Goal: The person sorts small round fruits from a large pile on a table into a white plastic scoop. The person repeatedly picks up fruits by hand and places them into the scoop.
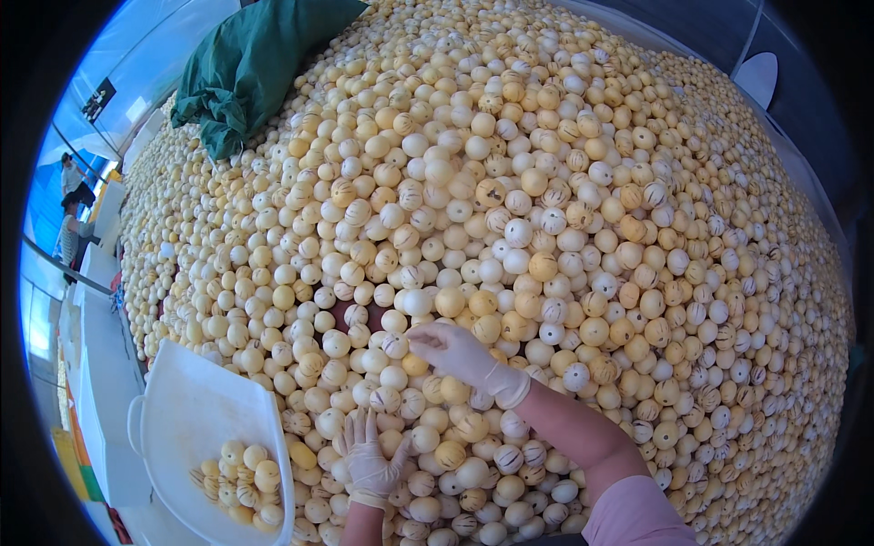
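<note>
A wide heap of pepino melons [453,390], cream to yellow and many with purple streaks, lies under both hands. My left hand [372,456], in a thin whitish glove, rests on the fruit with its fingers spread and holds nothing. Farther forward and to the right, my gloved right hand [452,351] reaches in from the right with bent fingers. Its fingertips are beside a streaked pepino melon [395,345] and just above a yellow one [414,364]. Whether those fingers grip anything is hidden from above.
A white plastic tub [205,389] with several pepino melons inside stands at the lower left, left of my left hand. A green fabric sack [252,65] lies on the heap's far side. Two people [70,225] are at the far left, near white boxes [113,403].
</note>
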`<state>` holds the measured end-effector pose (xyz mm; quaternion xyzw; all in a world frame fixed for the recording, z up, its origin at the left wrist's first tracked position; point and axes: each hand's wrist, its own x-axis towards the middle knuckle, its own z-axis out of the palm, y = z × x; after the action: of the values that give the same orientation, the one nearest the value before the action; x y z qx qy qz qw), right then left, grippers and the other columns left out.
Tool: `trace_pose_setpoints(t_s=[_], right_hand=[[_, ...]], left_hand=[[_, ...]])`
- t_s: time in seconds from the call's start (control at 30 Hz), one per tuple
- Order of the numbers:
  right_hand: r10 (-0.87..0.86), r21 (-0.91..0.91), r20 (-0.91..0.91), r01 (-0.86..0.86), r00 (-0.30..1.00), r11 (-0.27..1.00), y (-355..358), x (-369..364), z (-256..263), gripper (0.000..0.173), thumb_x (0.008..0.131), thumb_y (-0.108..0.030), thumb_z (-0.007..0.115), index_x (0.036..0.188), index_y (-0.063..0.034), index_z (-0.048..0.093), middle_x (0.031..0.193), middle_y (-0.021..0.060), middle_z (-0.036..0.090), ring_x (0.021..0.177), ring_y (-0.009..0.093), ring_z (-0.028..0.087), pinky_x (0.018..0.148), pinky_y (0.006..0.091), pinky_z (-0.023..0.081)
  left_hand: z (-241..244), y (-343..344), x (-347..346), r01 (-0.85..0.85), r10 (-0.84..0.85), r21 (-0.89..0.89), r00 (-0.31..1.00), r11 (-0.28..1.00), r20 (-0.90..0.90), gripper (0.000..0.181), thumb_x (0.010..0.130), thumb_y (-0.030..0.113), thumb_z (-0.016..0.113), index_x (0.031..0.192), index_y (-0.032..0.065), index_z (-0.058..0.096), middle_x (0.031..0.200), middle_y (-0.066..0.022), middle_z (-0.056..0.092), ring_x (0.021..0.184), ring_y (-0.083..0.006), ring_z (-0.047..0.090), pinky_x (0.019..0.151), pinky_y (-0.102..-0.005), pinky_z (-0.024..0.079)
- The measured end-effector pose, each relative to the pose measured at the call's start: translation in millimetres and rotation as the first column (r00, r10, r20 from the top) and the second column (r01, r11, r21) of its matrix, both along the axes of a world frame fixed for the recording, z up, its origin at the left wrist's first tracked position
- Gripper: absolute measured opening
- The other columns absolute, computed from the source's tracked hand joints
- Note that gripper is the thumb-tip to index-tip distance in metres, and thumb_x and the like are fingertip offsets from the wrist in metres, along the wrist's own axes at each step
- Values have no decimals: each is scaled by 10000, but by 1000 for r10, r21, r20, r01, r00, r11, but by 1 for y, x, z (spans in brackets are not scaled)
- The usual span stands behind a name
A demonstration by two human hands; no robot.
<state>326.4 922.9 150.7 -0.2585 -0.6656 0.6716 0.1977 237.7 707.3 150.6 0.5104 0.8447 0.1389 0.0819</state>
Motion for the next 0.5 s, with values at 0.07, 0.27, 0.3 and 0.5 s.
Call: trace_pose_setpoints(t_s=[0.07, 0.27, 0.3, 0.5], right_hand=[[-260, 260, 45, 240, 965, 935, 62, -9, -27, 338, 805, -207, 607, 1093, -34, 562, 990, 94, 615, 883, 135, 586, 785, 254, 464], [-530, 823, 137, 202, 837, 532, 221, -77, -1, 549, 694, -248, 663, 1186, -141, 442, 1111, 151, 508, 1047, 319, 493, 873, 393, 423], [-543, 826, 236, 128, 806, 549, 228, -84, 0, 553, 695, -269, 661, 1188, -155, 440, 1085, 149, 515, 1034, 313, 504, 856, 394, 432], [-284, 557, 419, 3, 863, 831, 244, -90, -21, 670, 670, -345, 686, 1232, -145, 382, 1164, 174, 492, 1053, 340, 504, 862, 399, 432]], left_hand=[[-28, -4, -7, -52, 51, -4, 993, 999, -104, 737, 702, 476, 635, 1227, 1, 432, 1203, -252, 449, 1134, -389, 399, 955, -478, 300], [-25, 2, -8, -115, 116, 25, 993, 993, -29, 638, 680, 446, 653, 1109, -10, 527, 1163, -218, 496, 1097, -385, 440, 938, -475, 324], [-26, 0, -7, -125, 125, 24, 992, 992, -11, 632, 676, 441, 654, 1102, -9, 532, 1158, -213, 502, 1093, -381, 445, 937, -474, 327], [-29, 0, -8, -180, 182, 60, 982, 982, -45, 601, 673, 437, 646, 1077, 2, 554, 1136, -188, 528, 1075, -360, 470, 918, -469, 348]])
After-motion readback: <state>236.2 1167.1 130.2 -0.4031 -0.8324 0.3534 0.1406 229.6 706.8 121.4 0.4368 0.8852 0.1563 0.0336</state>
